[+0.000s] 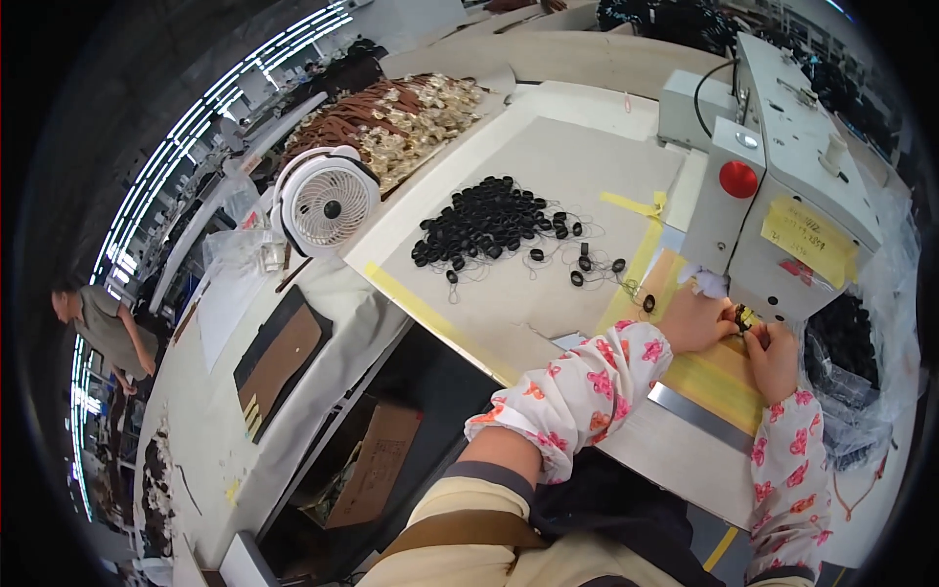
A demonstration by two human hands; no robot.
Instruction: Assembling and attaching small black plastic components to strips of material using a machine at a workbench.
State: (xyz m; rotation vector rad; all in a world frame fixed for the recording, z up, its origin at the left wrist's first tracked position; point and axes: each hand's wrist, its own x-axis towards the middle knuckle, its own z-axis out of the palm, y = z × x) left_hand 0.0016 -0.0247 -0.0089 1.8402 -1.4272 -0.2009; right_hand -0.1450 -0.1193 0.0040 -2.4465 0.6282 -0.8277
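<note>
Seated work at a bench machine [802,186], seen from the wearer's head. The left hand [696,321] and the right hand [773,360] meet beneath the machine's front edge, fingertips drawn together in a pinch about a small dark piece [743,316]. The piece lies between the two sets of fingertips, above the yellow-taped board [719,382]; it is largely hidden by the fingers, so its exact form cannot be told. On the table [587,152], to the left of the hands, is a loose heap of black rings [489,220] with fine threads [627,287] trailing from them; one stray ring [648,303] lies just beside the left hand. The piece, if of the same kind, should be very light, with a fairly firm body and limp, easily tangled thread. Its smallness suggests it could slip or turn under a broad grip; it is probably best taken by its outer edge, between thumb and forefinger, with the thread kept clear. Breakage seems unlikely, though a hard tug might strain the thread.
</note>
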